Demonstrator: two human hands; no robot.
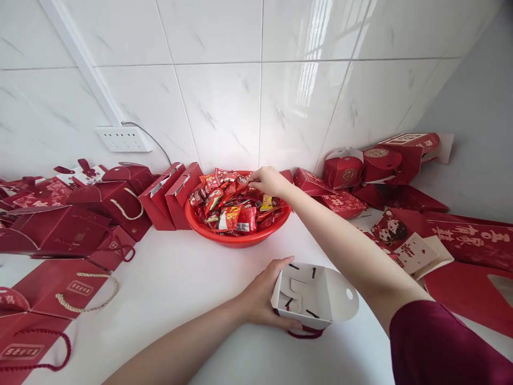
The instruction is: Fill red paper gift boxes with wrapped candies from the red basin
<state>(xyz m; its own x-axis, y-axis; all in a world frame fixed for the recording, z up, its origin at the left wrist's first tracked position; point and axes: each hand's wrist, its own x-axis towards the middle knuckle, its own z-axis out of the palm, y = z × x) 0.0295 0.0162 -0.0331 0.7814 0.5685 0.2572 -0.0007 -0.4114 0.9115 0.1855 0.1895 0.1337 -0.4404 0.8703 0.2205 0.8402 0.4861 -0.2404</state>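
Note:
My left hand [270, 297] grips an open gift box [308, 289] on the white table, thumb along its near side and fingers round the left. The box has a white inside with dark cord ends poking through, and one white flap [344, 294] folds out to the right. Behind it stands a red plastic basket [236, 240] heaped with wrapped candies [230, 216], mostly red and brown. Over the basket's far right side reaches my right hand [267, 181], fingertips pinched at the candies. What is between those fingertips is too small to make out.
Finished-looking red gift boxes [64, 230] with rope handles crowd the left side. Two flat red boxes [186, 195] lean beside the basket. More red boxes [343, 168] and flat red packaging [473, 235] lie to the right. A tiled wall [224, 107] with a socket strip [123, 139] rises behind.

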